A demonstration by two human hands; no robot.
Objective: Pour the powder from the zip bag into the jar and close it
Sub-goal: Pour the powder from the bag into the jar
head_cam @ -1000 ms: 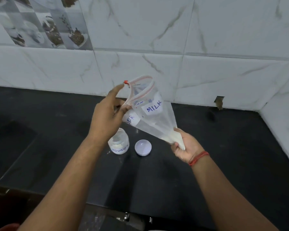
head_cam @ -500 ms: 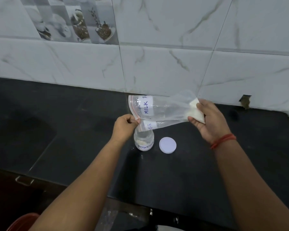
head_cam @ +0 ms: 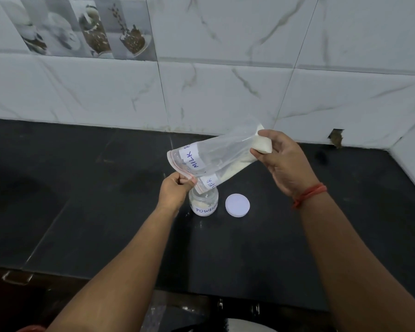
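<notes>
Zip bag [head_cam: 216,159] of clear, crinkled plastic slants mouth-down over the small round jar [head_cam: 203,202] on the glossy black table [head_cam: 94,212]. Left hand [head_cam: 175,190] pinches its mouth; right hand [head_cam: 283,159] grips the powder-filled bottom corner. Flat white lid [head_cam: 237,204] lies just beside the jar.

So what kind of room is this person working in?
Most likely a home kitchen: a black stone counter runs under a marble-look tiled wall, one decorative tile pictures food, and a jar labelled POWDER stands there.
</notes>
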